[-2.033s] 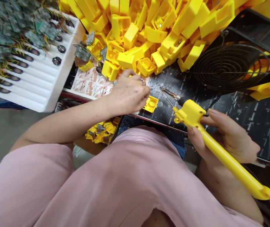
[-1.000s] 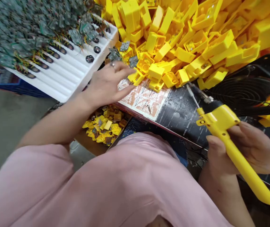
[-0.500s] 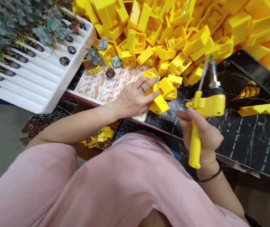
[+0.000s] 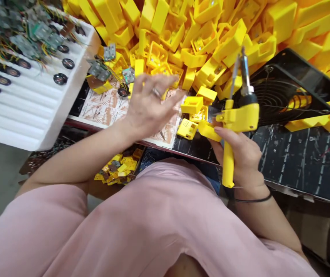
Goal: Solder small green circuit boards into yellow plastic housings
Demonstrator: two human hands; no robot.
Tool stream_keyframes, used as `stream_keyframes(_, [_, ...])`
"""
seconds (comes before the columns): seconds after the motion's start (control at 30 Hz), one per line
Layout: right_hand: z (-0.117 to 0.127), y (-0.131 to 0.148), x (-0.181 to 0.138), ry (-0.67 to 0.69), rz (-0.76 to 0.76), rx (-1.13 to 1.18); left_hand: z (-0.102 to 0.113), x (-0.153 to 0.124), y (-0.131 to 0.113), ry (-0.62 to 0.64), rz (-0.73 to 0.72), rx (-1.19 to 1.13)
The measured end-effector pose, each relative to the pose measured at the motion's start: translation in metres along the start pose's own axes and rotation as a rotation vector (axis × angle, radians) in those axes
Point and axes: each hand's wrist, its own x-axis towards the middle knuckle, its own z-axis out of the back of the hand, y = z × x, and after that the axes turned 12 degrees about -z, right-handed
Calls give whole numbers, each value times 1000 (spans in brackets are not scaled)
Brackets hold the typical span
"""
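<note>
My right hand (image 4: 244,156) is wrapped round the handle of a yellow soldering gun (image 4: 241,118), its metal tip pointing up and away from me. To the left, my left hand (image 4: 147,109) hovers over a printed sheet (image 4: 99,107), fingers spread and slightly blurred, with nothing visible in them. Between the hands lie several small yellow plastic cases, among them one with a grid of speaker holes (image 4: 187,129) and a box-shaped one (image 4: 192,104). Another yellow piece (image 4: 209,130) sits close to my right fingertips; whether they touch is unclear. A small round speaker (image 4: 123,92) wired to a circuit board (image 4: 99,71) rests beyond my left hand.
Yellow cases (image 4: 202,36) are heaped along the back. At the left, a white foam tray (image 4: 42,107) carries circuit boards and round speakers. A black fan (image 4: 280,94) stands right of the soldering gun. Below the table edge is a box of yellow parts (image 4: 121,167).
My left hand has lifted off the yellow cases and moved left, its fingers spreading. The case with speaker holes now shows. The soldering gun stays in my right hand, a little further left in view.
</note>
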Motion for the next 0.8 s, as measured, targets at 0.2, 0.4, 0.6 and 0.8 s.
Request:
stream_keyframes(0.2, [25,-16,-20,160,121,-38,-22,-13,-44,43,-188,-88])
stream_keyframes(0.4, [14,-11,-22,92,18,-38,9,7,-23,358,54,-480])
stream_keyframes(0.6, [1,-3,-21,194,-2,136,8,-3,-17,261,312,39])
stream_keyframes(0.8, [-2,1,-23,109,-64,97,2,-28,-56,53,75,47])
